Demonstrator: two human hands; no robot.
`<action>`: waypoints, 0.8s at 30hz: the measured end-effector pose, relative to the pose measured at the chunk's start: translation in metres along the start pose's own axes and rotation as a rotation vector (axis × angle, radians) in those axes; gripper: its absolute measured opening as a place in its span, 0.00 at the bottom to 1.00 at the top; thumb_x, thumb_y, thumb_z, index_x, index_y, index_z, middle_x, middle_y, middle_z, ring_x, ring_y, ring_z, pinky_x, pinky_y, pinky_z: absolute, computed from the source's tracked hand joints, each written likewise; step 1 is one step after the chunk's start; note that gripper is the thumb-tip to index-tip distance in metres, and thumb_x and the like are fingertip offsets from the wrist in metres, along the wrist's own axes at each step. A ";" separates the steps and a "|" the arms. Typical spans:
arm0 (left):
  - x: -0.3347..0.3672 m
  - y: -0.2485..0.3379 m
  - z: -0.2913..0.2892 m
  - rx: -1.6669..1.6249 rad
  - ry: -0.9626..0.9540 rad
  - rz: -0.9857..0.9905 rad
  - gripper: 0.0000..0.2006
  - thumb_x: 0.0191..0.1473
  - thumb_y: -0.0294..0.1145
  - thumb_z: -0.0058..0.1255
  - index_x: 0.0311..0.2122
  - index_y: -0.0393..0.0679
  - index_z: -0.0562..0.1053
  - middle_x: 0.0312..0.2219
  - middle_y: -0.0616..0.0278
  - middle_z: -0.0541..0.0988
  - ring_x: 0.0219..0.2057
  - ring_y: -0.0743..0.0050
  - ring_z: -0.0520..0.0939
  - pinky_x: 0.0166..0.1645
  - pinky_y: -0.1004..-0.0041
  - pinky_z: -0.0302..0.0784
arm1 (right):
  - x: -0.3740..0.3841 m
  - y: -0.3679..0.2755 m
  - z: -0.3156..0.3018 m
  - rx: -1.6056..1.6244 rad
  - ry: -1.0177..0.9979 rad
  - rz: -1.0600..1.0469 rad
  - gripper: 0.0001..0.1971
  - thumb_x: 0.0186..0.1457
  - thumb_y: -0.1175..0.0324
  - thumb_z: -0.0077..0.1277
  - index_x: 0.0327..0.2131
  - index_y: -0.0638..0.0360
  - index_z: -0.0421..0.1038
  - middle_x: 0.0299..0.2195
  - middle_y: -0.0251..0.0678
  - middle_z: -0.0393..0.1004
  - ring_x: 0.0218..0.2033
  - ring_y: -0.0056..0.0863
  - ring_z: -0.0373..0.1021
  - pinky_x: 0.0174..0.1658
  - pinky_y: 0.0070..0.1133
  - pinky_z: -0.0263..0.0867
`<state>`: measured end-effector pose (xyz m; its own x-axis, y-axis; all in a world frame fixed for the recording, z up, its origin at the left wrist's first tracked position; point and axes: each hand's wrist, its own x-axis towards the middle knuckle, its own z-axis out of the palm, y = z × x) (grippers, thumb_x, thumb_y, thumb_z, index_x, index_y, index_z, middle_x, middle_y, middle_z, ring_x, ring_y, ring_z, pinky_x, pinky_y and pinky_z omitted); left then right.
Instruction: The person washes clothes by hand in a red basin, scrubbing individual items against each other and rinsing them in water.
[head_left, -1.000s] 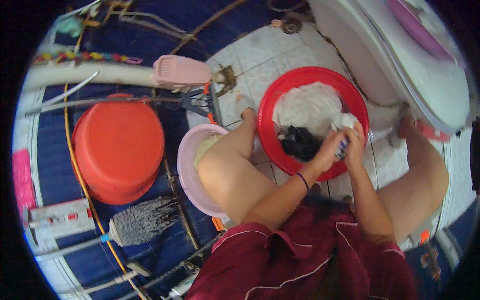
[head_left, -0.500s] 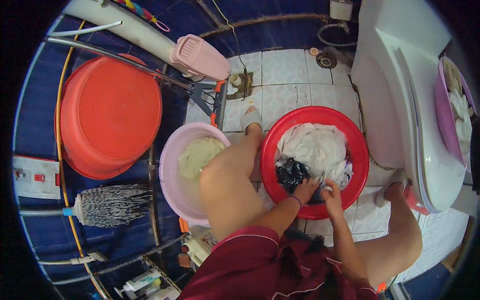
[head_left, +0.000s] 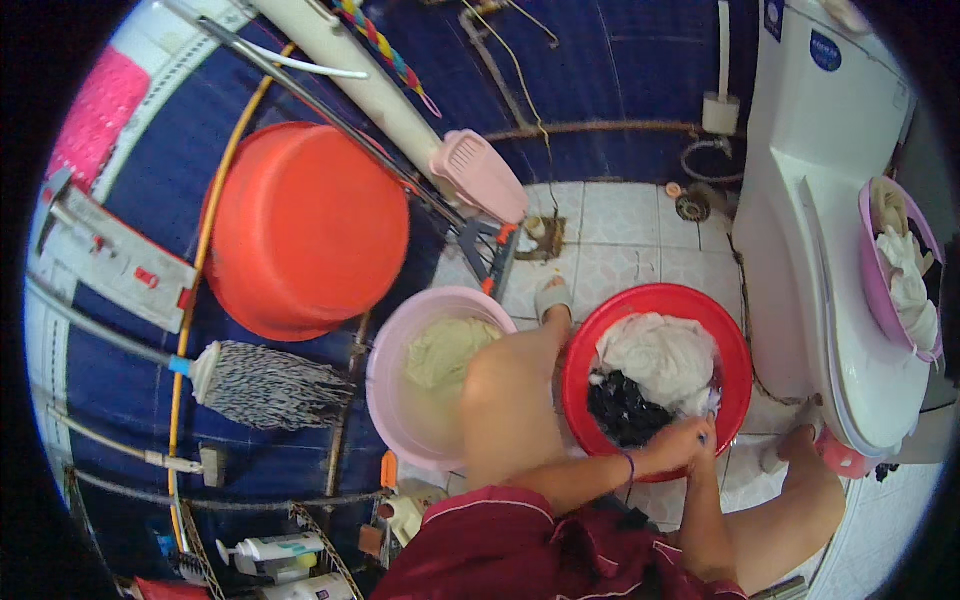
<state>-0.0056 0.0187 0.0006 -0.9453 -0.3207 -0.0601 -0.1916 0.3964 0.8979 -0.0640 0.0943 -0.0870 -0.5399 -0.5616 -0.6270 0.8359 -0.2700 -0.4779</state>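
A red basin (head_left: 576,385) stands on the floor between my legs, holding a crumpled white cloth (head_left: 655,350) and a wet black cloth (head_left: 622,408) in water. My left hand (head_left: 668,450) and my right hand (head_left: 705,441) come together over its near right rim. The fingers of both are closed against each other. What lies between them, if anything, is hidden. Just past my fingertips, a whitish bunch of cloth shows at the basin's right side.
A pink tub (head_left: 385,405) with pale green cloth in water stands left of my knee. An orange-red basin (head_left: 315,230) leans on the left wall above a mop (head_left: 265,388). The toilet (head_left: 800,230) at right carries a purple basin (head_left: 880,290) of clothes.
My hands have moved right, from the dark cloth to the basin's near right rim, and closed together. The black cloth lies spread lower in the water. The view has shifted.
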 end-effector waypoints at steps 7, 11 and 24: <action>-0.005 0.011 -0.025 0.255 0.164 -0.154 0.11 0.42 0.39 0.38 0.25 0.43 0.68 0.27 0.56 0.67 0.28 0.57 0.70 0.30 0.65 0.66 | 0.013 0.007 0.006 0.019 -0.192 0.019 0.14 0.45 0.64 0.34 0.35 0.60 0.62 0.32 0.37 0.66 0.32 0.27 0.65 0.36 0.24 0.63; -0.005 0.015 -0.044 0.371 0.137 -0.092 0.12 0.42 0.39 0.36 0.25 0.42 0.69 0.26 0.54 0.67 0.29 0.55 0.70 0.32 0.64 0.65 | -0.020 0.012 0.054 0.082 -0.037 0.121 0.08 0.43 0.70 0.37 0.29 0.57 0.63 0.25 0.33 0.67 0.25 0.26 0.65 0.27 0.22 0.64; 0.005 -0.009 -0.004 0.206 0.223 -0.123 0.14 0.45 0.37 0.34 0.28 0.38 0.68 0.26 0.47 0.69 0.29 0.50 0.70 0.33 0.62 0.64 | -0.004 0.004 0.035 -0.035 0.107 -0.105 0.06 0.40 0.69 0.37 0.18 0.58 0.63 0.19 0.34 0.65 0.21 0.30 0.63 0.23 0.24 0.61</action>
<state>-0.0079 0.0096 -0.0059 -0.8350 -0.5483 -0.0449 -0.3713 0.5014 0.7815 -0.0551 0.0681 -0.0654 -0.6332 -0.4446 -0.6335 0.7712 -0.2941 -0.5645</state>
